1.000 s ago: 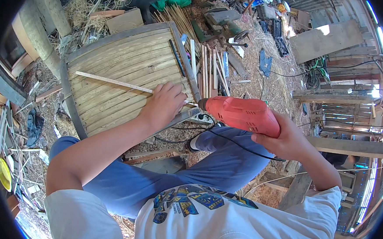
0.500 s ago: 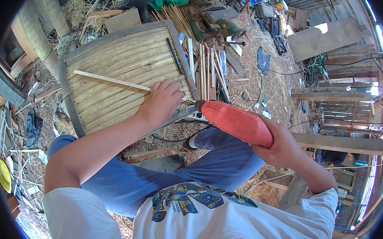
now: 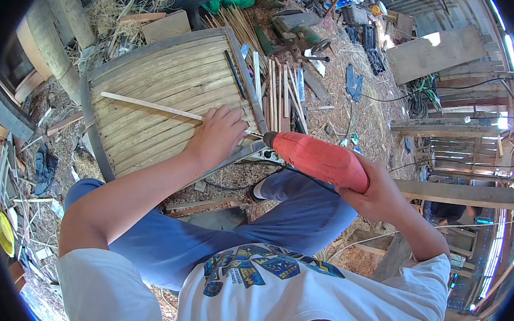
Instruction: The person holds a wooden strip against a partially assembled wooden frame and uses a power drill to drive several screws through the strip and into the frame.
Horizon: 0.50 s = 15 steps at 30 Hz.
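My left hand (image 3: pixel 219 136) is closed around the near end of a thin wooden strip (image 3: pixel 147 105), pressing it down over a slatted wooden table (image 3: pixel 145 67). The strip's far end reaches up and left across the slats. In my right hand (image 3: pixel 372 190) is a red power drill (image 3: pixel 315 156), held by its rear handle and pointing left. From its dark chuck a thin bit (image 3: pixel 254 134) runs to the end of the strip, just beside my left fingers. Whether the bit is inside the wood cannot be made out. A dark, slim stick (image 3: pixel 234 75) lies near the table's right edge.
Several loose wooden strips (image 3: pixel 279 94) stand right of the table, with a bundle of thin sticks (image 3: pixel 242 29) behind. A black cable (image 3: pixel 226 189) runs below the table's front edge. Wood shavings cover the floor. A thick beam (image 3: pixel 465 193) juts in at the right.
The drill and my right hand have shifted very slightly right and down. My left hand keeps its hold on the strip.
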Each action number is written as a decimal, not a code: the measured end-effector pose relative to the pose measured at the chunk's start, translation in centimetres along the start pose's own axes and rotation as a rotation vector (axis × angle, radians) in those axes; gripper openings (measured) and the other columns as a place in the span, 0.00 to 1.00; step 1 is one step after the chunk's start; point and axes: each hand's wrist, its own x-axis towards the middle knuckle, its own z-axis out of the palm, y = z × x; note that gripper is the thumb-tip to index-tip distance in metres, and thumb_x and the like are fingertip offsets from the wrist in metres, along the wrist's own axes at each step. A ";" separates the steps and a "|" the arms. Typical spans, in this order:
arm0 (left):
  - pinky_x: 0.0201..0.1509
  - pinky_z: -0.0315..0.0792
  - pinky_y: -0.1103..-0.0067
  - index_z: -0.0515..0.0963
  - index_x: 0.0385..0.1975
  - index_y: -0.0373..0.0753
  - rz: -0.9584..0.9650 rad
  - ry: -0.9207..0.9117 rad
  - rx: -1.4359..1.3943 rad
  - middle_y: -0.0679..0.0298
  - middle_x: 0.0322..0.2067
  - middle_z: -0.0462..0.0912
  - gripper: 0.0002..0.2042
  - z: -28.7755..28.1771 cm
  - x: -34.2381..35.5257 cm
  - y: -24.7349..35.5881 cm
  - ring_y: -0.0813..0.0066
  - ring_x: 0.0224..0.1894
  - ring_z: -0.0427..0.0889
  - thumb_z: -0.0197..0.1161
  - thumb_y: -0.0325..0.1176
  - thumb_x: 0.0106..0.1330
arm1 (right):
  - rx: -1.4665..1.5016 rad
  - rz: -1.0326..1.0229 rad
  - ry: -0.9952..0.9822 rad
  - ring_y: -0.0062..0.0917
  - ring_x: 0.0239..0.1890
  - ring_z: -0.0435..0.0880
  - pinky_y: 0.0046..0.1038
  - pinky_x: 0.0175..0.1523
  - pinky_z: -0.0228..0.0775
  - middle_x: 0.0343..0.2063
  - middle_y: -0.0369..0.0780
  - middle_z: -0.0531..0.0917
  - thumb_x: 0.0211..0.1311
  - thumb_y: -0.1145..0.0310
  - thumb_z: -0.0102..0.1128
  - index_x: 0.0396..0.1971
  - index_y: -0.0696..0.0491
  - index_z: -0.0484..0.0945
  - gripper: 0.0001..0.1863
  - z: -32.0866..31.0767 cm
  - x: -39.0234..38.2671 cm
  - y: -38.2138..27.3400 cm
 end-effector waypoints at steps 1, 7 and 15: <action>0.62 0.69 0.63 0.83 0.44 0.42 0.000 0.009 -0.005 0.62 0.44 0.78 0.09 0.0 0.0 0.0 0.58 0.56 0.77 0.71 0.32 0.67 | 0.001 -0.003 0.000 0.28 0.50 0.89 0.34 0.61 0.78 0.48 0.45 0.90 0.62 0.74 0.69 0.66 0.60 0.77 0.30 0.0 0.0 0.1; 0.62 0.69 0.62 0.83 0.44 0.42 -0.005 -0.007 -0.010 0.62 0.44 0.77 0.09 0.0 0.0 0.1 0.58 0.56 0.76 0.72 0.32 0.67 | -0.007 -0.016 0.006 0.36 0.52 0.90 0.36 0.60 0.79 0.49 0.48 0.90 0.61 0.73 0.69 0.68 0.58 0.76 0.33 -0.1 -0.2 0.6; 0.61 0.68 0.62 0.83 0.44 0.42 0.007 -0.008 -0.018 0.62 0.44 0.77 0.09 -0.2 0.1 0.1 0.58 0.55 0.76 0.71 0.32 0.68 | -0.012 -0.006 0.015 0.26 0.49 0.88 0.34 0.59 0.79 0.47 0.44 0.90 0.63 0.72 0.71 0.65 0.60 0.77 0.29 0.0 0.0 0.4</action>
